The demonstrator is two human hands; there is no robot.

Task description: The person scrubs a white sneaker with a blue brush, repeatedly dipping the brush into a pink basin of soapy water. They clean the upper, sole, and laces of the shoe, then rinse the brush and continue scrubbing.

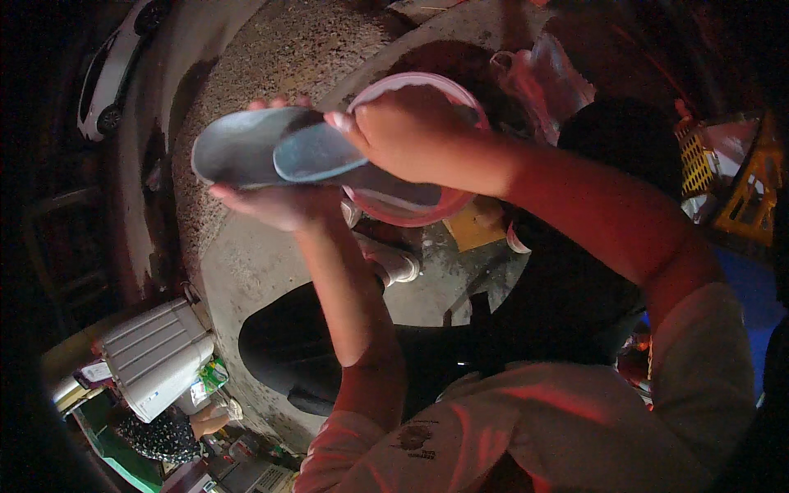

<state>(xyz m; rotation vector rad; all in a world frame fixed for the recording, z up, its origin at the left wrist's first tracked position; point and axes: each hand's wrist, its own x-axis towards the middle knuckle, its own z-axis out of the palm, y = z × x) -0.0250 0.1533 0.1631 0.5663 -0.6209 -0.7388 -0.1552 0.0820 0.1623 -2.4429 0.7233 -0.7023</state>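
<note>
My left hand (277,206) holds a long oval grey dish (231,148), which looks metal, from underneath, its fingertips showing past the far edge. My right hand (413,135) grips a rounded light-blue piece (320,151) that lies over the dish's inner face; whether it is a cloth, a sponge or a smaller dish I cannot tell. Beneath my right hand stands a round basin with a pink rim (425,219), and the dish's right end reaches over it. My right hand and the dish hide much of the basin's inside.
A shoe (400,268) and a yellowish flat piece (474,231) are on the pavement below the basin. A plastic bag (548,86) lies beyond it. Yellow crates (749,179) stand at right, a large pale box (163,351) at lower left by a crouching person (160,436). A car (114,74) is at upper left.
</note>
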